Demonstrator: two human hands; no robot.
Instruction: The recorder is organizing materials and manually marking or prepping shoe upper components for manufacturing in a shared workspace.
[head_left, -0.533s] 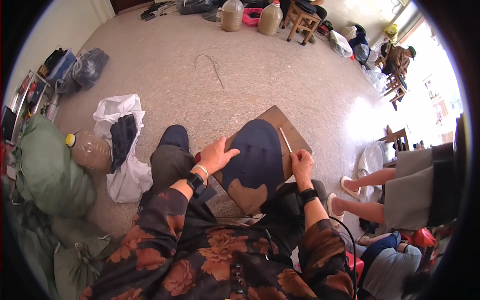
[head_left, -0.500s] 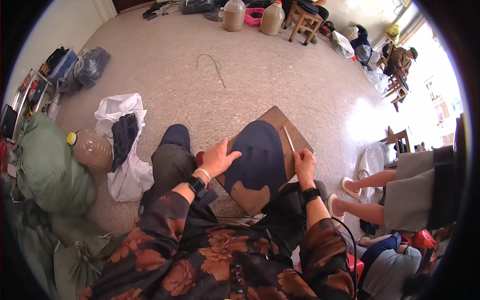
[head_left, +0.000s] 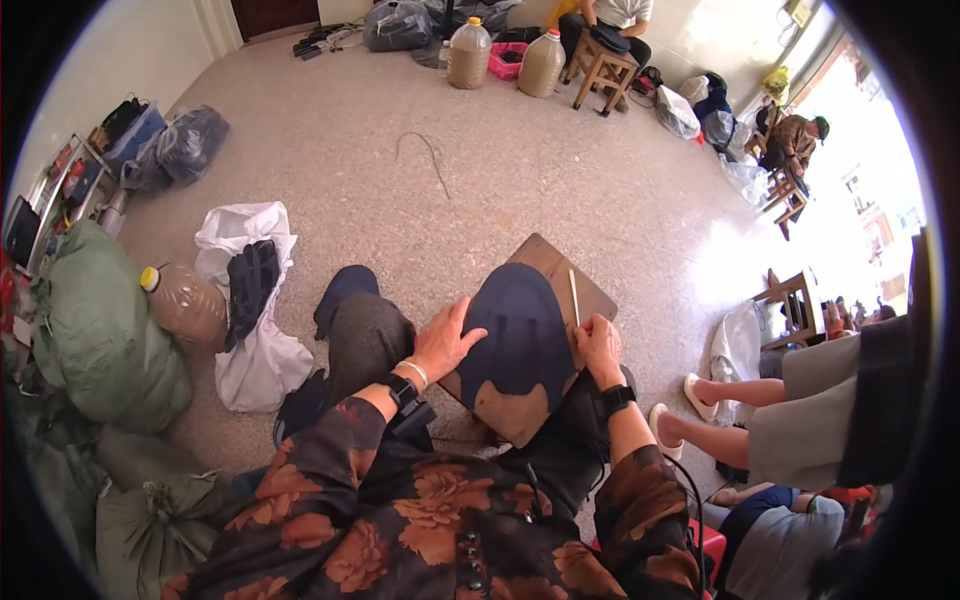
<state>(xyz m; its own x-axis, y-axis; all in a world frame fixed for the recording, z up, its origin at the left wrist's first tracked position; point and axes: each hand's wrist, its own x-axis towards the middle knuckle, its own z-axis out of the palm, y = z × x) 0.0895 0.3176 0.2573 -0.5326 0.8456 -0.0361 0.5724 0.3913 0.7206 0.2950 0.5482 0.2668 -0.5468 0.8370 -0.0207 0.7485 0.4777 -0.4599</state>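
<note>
Several containers stood around a seated person on a speckled floor. Largest was a bulging green sack at the far left, its contents hidden. Nearer the person sat an olive sack, gathered and tied at the top. To its upper right, a white bag lay open, with dark, soft-looking pieces in its mouth. Over the person's lap rested a brown board, and on it lay a rounded navy piece, notched along its near edge. Between the green sack and the white bag, a clear jug with a yellow cap leaned over, brownish inside. Across the room, a yellow-capped jug and a red-capped jug stood upright, filled with something tan; between them a pink basket held dark items too small to identify. The person's hands were apart: the left hand lay along the navy piece's left edge, thumb spread from the fingers; the right hand pinched a thin white stick above the board's right side.
</note>
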